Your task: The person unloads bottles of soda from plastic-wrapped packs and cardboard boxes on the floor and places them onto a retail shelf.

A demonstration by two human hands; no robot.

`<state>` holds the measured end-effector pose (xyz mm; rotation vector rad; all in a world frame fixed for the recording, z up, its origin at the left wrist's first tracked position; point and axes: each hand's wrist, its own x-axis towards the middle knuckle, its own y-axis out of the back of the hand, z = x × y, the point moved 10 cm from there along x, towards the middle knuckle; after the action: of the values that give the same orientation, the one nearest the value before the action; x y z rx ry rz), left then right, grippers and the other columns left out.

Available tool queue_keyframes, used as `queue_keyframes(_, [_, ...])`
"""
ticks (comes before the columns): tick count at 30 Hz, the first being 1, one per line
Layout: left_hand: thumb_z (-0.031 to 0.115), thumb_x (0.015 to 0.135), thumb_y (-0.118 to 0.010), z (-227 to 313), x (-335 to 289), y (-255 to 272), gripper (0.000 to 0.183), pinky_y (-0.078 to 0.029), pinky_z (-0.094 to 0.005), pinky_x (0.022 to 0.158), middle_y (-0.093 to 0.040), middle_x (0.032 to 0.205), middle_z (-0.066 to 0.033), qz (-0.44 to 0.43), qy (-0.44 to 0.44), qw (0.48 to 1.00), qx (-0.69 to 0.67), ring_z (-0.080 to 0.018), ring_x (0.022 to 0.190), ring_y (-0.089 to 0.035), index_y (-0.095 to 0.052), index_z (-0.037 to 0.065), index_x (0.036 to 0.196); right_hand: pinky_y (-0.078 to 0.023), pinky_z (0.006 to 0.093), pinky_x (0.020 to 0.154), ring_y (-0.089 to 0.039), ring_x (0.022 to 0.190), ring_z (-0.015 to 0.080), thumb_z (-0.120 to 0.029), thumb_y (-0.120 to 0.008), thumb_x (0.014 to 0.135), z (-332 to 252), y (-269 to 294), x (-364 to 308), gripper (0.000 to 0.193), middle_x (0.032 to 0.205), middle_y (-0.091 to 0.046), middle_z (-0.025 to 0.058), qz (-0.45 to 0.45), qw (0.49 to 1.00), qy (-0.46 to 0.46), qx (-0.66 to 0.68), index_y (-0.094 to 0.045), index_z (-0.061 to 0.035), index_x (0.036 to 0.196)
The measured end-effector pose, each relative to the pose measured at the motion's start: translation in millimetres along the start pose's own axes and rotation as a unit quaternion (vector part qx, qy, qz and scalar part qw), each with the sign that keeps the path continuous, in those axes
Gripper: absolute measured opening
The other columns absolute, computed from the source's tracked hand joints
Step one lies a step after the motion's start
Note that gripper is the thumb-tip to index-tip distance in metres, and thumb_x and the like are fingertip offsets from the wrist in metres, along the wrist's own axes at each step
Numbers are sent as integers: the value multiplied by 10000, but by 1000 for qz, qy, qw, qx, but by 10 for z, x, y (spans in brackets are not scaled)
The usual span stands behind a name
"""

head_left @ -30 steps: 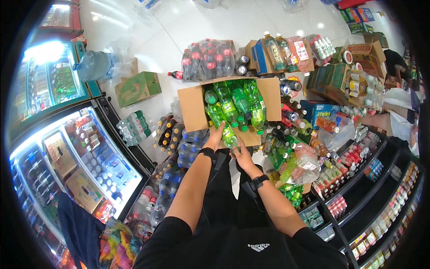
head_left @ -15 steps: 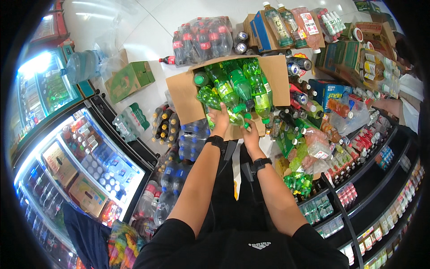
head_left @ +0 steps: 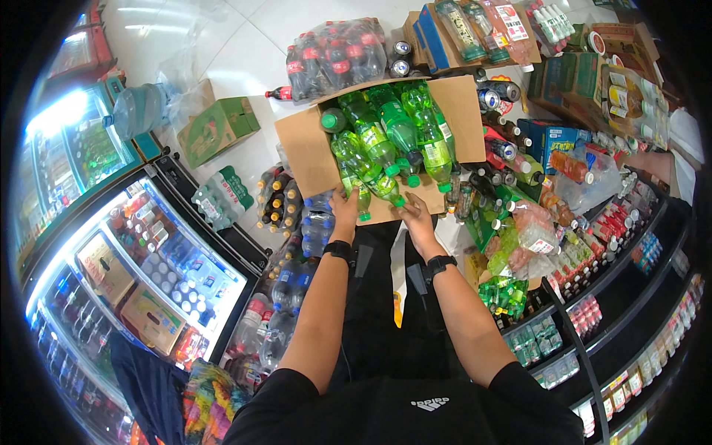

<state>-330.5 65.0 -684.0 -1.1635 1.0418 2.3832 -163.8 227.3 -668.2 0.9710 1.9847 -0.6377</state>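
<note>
An open cardboard box (head_left: 302,141) stands in front of me, its flaps folded outward. Inside lie several green plastic soda bottles (head_left: 377,147), most with their caps toward me. At the box's near left corner, my left hand (head_left: 343,213) closes on the cardboard edge beside a bottle cap, its fingers partly hidden. My right hand (head_left: 417,221) has its fingers bent on the edge of the near flap, close to another green cap. No bottle is in either hand.
Shrink-wrapped dark soda bottles (head_left: 337,59) stand behind the box. Left are a green carton (head_left: 216,132), dark bottles with yellow caps (head_left: 279,202) and a lit display fridge (head_left: 170,274). Mixed loose bottles (head_left: 523,230) and curved black shelves (head_left: 593,334) fill the right.
My left hand has let go of a green bottle and moved down to the box's near left edge. That bottle now lies among the others. My right hand has drawn back from a bottle cap.
</note>
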Motion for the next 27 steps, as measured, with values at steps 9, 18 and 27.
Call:
queue_keyframes(9, [323, 862, -567, -250, 48, -84, 600, -383, -400, 898, -355, 1311, -144, -75, 32, 984, -159, -250, 1148, -401, -306, 40, 1323, -364, 293, 996, -490, 1118, 216, 32, -538, 806, 45, -17, -72, 610, 1207, -477, 163, 1, 971, -75, 227, -270, -31, 1350])
queue_keyframes(18, [390, 837, -574, -173, -145, 53, 581, -428, -376, 772, -420, 1154, -108, -54, 105, 972, -203, -212, 1009, -442, -363, 72, 1275, -397, 282, 932, -484, 1107, 191, -19, -590, 792, 169, 144, -122, 615, 1208, -473, 133, 26, 977, -97, 189, -310, -49, 1338])
queue_keyframes(27, [570, 721, -633, -385, 226, 463, 887, -416, -377, 881, -401, 1290, -152, 68, 137, 969, -196, -239, 1069, -463, -348, -65, 1271, -450, 261, 793, -540, 908, 155, 39, -595, 738, 59, 819, 46, 568, 1013, -543, 99, 138, 981, 9, 134, -375, 16, 1261])
